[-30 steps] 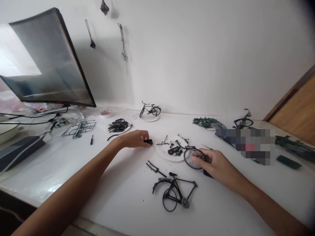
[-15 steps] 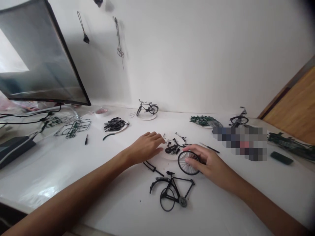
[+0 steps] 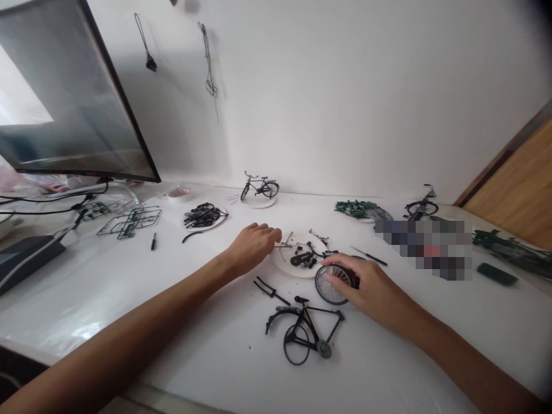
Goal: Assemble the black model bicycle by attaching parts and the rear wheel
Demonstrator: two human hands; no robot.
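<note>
My left hand (image 3: 252, 248) rests curled at the left rim of a white paper plate (image 3: 287, 265), and its fingers hide whatever lies under them. Small black model bicycle parts and thin metal rods (image 3: 302, 256) lie on that plate. My right hand (image 3: 362, 282) grips a small spoked bicycle wheel (image 3: 333, 284) with a black tyre, fingers across its spokes. Just below the hands, a partly built black model bicycle frame (image 3: 306, 329) lies flat on the white table (image 3: 207, 345), next to a loose black front fork (image 3: 271, 291).
A finished model bicycle (image 3: 260, 187) stands on a plate at the back, beside a plate of black parts (image 3: 203, 217). Green sprue frames (image 3: 129, 223) lie left, below a monitor (image 3: 73, 92). A small screwdriver (image 3: 368, 256) lies right of the wheel, before a pixelated patch (image 3: 422, 250).
My left hand has moved right to the plate's rim, and the small black piece near it earlier no longer shows. The wheel has shifted slightly left in my right hand.
</note>
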